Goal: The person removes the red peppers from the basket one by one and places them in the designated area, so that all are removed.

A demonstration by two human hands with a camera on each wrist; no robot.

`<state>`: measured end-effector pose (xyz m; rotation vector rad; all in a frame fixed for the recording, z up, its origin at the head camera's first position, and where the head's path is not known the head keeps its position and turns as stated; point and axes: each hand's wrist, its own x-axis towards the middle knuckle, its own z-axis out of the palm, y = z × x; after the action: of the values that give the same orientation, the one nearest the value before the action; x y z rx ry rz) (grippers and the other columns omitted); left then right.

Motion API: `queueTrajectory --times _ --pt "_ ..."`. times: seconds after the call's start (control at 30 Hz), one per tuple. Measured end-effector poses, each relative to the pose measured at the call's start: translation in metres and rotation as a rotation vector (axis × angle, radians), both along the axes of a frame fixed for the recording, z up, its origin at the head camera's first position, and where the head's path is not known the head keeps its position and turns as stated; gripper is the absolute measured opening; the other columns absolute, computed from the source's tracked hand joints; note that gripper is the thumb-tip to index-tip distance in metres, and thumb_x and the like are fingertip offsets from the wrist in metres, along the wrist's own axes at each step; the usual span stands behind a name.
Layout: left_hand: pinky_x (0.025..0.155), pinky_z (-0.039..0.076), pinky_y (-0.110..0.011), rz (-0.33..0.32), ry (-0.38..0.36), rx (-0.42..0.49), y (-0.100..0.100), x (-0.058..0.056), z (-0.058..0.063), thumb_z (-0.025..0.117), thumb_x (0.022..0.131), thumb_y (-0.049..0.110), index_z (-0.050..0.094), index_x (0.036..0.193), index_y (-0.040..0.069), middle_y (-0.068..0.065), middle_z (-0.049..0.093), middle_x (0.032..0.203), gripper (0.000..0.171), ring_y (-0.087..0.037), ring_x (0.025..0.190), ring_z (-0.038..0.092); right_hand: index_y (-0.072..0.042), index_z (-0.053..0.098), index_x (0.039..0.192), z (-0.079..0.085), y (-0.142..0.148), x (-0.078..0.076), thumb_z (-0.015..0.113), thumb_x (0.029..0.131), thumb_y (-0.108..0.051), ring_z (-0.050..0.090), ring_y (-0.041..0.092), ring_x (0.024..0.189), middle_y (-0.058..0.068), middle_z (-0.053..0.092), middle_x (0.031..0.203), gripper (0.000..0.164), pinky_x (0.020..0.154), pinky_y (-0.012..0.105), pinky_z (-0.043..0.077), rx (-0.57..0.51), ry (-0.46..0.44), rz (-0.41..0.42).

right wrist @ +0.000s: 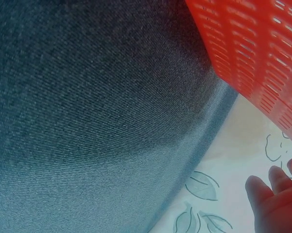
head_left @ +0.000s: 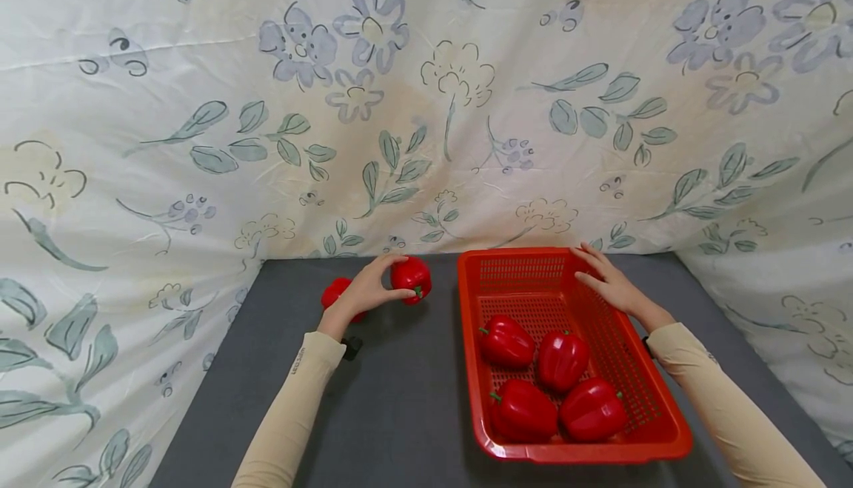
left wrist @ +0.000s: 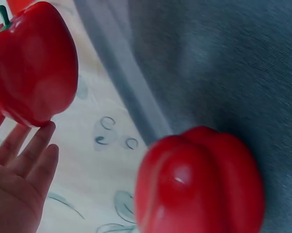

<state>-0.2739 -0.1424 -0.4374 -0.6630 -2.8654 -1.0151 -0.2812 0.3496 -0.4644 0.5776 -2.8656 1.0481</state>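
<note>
My left hand point(head_left: 369, 286) holds a red bell pepper point(head_left: 411, 279) with a green stem, between thumb and fingers, above the dark grey tabletop. Another red bell pepper point(head_left: 336, 292) lies partly hidden behind that hand; the left wrist view shows this pepper point(left wrist: 199, 182) large and close. To the right stands a red-orange perforated plastic basket point(head_left: 469, 340) with several red bell peppers point(head_left: 563, 361) in its near part. My right hand point(head_left: 616, 288) rests at the basket's far right rim, its fingers loosely extended. The right wrist view shows the fingers point(right wrist: 277, 187) beside the basket's outer wall point(right wrist: 252, 53).
A dark grey tabletop point(head_left: 393, 392) lies under everything. Behind and at both sides hangs a pale cloth point(head_left: 400, 140) printed with flowers and leaves, meeting the table's far edge. A small black object point(head_left: 351, 347) is at the left wrist.
</note>
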Motion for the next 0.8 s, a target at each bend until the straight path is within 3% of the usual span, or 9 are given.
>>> queueTrajectory --times 0.33,0.8 --pt "0.092 0.046 -0.047 0.015 -0.032 -0.045 -0.016 0.004 -0.009 0.075 0.071 0.048 0.046 0.134 0.022 -0.002 0.043 0.138 0.074 -0.023 0.12 0.045 -0.01 0.023 0.147 0.001 0.0 0.002 0.049 0.096 -0.027 0.007 0.048 0.136 0.019 0.003 0.154 0.059 0.097 0.072 0.013 -0.004 -0.008 0.004" --pt "0.089 0.048 -0.047 0.039 -0.018 -0.105 -0.035 0.011 -0.019 0.076 0.071 0.046 0.047 0.133 0.021 -0.002 0.044 0.137 0.073 -0.024 0.118 0.046 -0.008 0.023 0.147 0.003 -0.001 0.003 0.048 0.096 -0.03 0.006 0.049 0.136 0.02 0.002 0.154 0.06 0.097 0.072 0.013 -0.008 -0.009 0.004"
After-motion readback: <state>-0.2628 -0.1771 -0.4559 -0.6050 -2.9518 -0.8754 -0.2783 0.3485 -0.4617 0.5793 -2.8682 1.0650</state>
